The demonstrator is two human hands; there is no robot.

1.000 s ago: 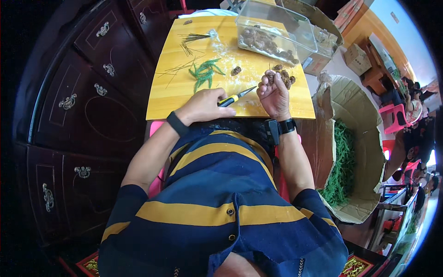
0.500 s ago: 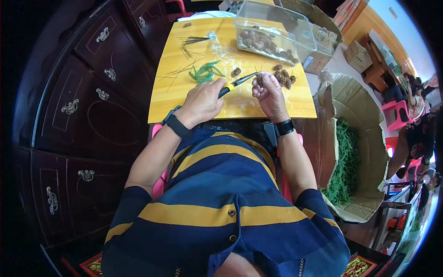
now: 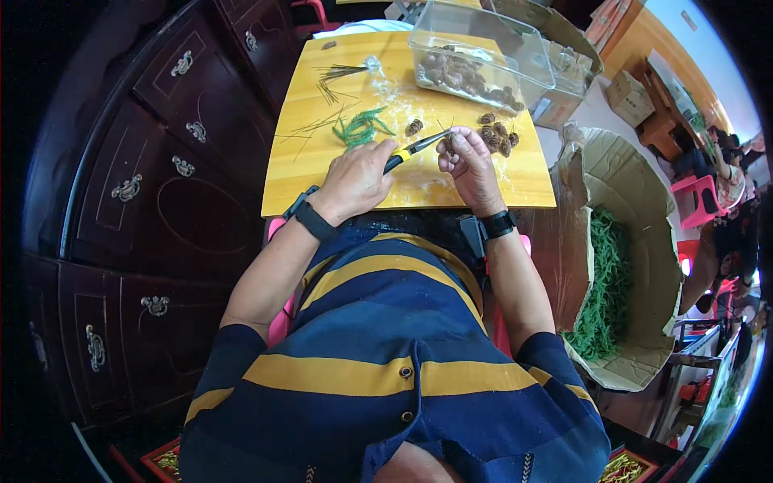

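Your left hand (image 3: 354, 181) is closed around a yellow-handled tool (image 3: 415, 147) whose tip points at the small pine cone (image 3: 448, 143) pinched in the fingers of your right hand (image 3: 467, 165), held just above the yellow table (image 3: 322, 181) near its front edge. You look to be mid-way through working on that cone — the tip is right at it. More loose cones (image 3: 498, 135) lie toward the right edge, green strands (image 3: 361, 127) near the middle, a clear bin (image 3: 475, 52) at the back. Next, keep the pinch firm and the tip steady — it sits close to your fingertips.
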